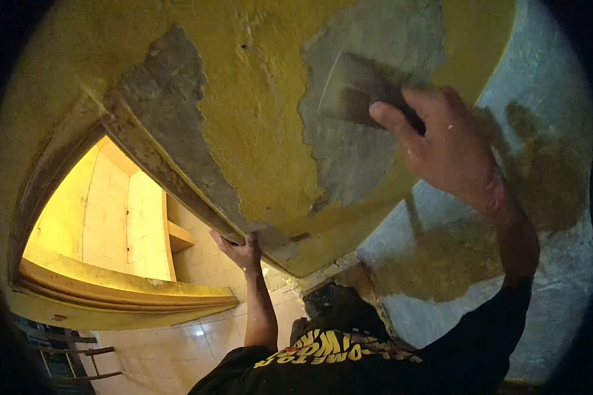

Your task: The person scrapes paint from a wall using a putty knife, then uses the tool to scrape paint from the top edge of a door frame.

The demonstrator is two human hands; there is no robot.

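My right hand is closed around a wide, flat scraper, blurred by motion. Its blade is against a bare grey patch in the yellow wall, where the paint has come away with ragged edges. Lower down, my left hand grips the edge of the door frame, thumb on the wall side and fingers on the opening side. Yellow paint still covers the strip of wall between that patch and a second grey patch beside the frame.
To the right, an adjoining wall is pale blue-grey with brownish patches. A brightly lit tiled room shows through the doorway. Light floor tiles lie below, and a ladder-like rack stands at lower left.
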